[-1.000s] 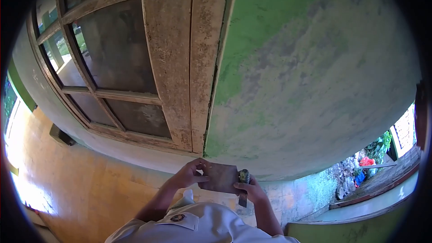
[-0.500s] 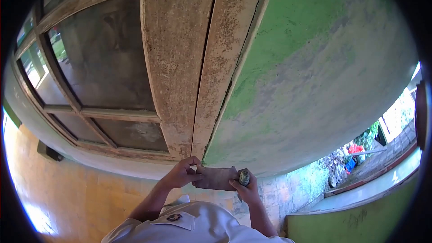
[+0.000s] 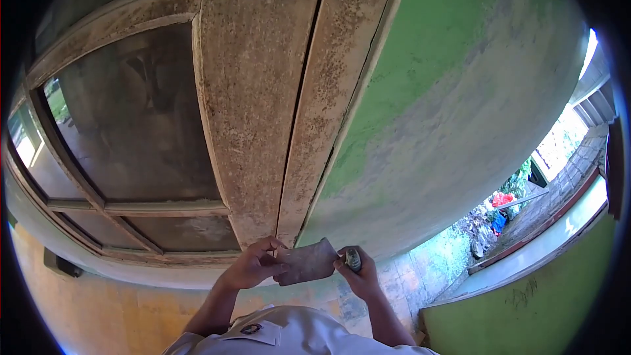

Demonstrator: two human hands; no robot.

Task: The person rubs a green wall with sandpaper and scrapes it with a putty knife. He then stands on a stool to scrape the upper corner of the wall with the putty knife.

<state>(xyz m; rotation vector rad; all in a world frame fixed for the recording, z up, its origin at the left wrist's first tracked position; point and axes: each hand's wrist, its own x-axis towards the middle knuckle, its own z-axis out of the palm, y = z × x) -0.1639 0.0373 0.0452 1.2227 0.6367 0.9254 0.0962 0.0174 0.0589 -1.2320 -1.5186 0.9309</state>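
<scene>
My left hand (image 3: 253, 268) pinches the left end of a piece of sandpaper (image 3: 307, 263), a brownish-grey sheet with a slightly curled right edge. My right hand (image 3: 363, 280) is closed around a thing with a rounded, dark mottled end (image 3: 353, 260), perhaps a tool handle; its lower part is hidden in the fist. The right thumb is right at the sheet's right edge. Both hands are in front of my white shirt (image 3: 289, 326), below the foot of a worn wooden frame (image 3: 253, 92).
A window with dark panes (image 3: 154, 112) fills the left. On the right is a green wall (image 3: 420, 46) with bare grey patches. Underneath lies a tiled floor (image 3: 151, 312); a dark box (image 3: 62, 263) rests at left. A low green wall (image 3: 519, 315) stands at lower right.
The sandpaper has tilted, its right end now higher, and its right edge has come away from the right hand's fingers. The view has shifted, so the window and frame appear lower.
</scene>
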